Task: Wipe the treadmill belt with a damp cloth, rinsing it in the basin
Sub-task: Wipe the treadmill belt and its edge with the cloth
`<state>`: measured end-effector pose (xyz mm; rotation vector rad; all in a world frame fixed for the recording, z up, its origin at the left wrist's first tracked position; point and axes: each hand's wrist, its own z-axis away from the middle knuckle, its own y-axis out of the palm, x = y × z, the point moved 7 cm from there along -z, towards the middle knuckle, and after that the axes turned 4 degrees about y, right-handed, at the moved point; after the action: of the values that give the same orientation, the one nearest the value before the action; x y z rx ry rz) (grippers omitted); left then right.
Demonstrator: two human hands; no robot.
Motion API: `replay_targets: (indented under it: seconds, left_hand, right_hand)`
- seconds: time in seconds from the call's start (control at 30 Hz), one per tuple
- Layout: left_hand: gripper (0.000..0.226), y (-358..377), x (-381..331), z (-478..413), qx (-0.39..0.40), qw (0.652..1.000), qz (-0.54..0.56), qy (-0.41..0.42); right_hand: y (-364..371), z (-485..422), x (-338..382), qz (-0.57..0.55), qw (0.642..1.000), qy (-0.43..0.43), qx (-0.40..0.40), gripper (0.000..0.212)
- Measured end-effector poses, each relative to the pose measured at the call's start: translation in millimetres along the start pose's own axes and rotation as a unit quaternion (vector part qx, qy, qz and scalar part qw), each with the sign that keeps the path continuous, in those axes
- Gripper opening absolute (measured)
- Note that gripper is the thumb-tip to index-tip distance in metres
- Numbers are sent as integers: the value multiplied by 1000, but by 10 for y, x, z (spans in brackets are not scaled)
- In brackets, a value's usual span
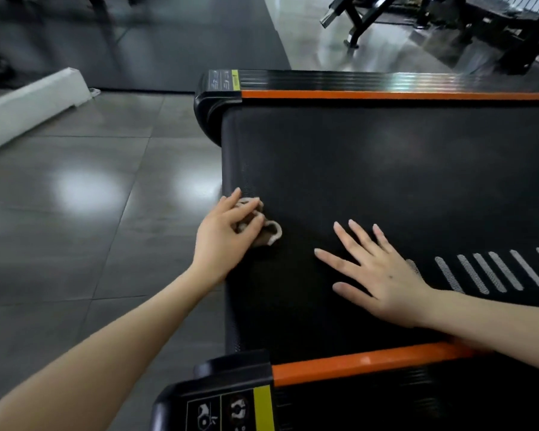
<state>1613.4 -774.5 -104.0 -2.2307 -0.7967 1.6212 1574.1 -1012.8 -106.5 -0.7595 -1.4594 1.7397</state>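
The black treadmill belt (pixel 386 169) fills the right half of the view, its rear end at the left. My left hand (pixel 224 234) grips a small bunched beige cloth (pixel 269 233) and holds it against the belt close to that rear end. My right hand (pixel 377 272) lies flat on the belt with fingers spread, a little to the right of the cloth and apart from it. White slanted stripes (pixel 492 272) are printed on the belt beside my right wrist. No basin is in view.
Orange-edged black side rails run along the far side (pixel 386 94) and the near side (pixel 355 365) of the belt. Grey tiled floor (pixel 91 197) lies to the left. A white base (pixel 28 101) sits at the far left, and black gym equipment (pixel 448 20) stands beyond the treadmill.
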Motion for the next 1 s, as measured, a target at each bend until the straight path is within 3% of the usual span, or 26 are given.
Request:
replay_targets:
  seconds: [0.1,0.53,0.7,1.0]
  left_hand:
    - [35,3,205,-393,-32,995,27,-85]
    - [40,177,552,-1915,-50,990,-74,-113]
    - [45,172,458,-1706,3,990,-114,-89]
    - [43,-6,92,-466,66,992,-68,-82]
  right_hand:
    - [16,-28,-13,1,1000,-6,-7,51]
    - [-9,-5,18,-2,999,-15,-33,55]
    - [-14,2,24,1,999,-11,-40,54]
    - [-8,-29,4,1,999,-6,-45,62]
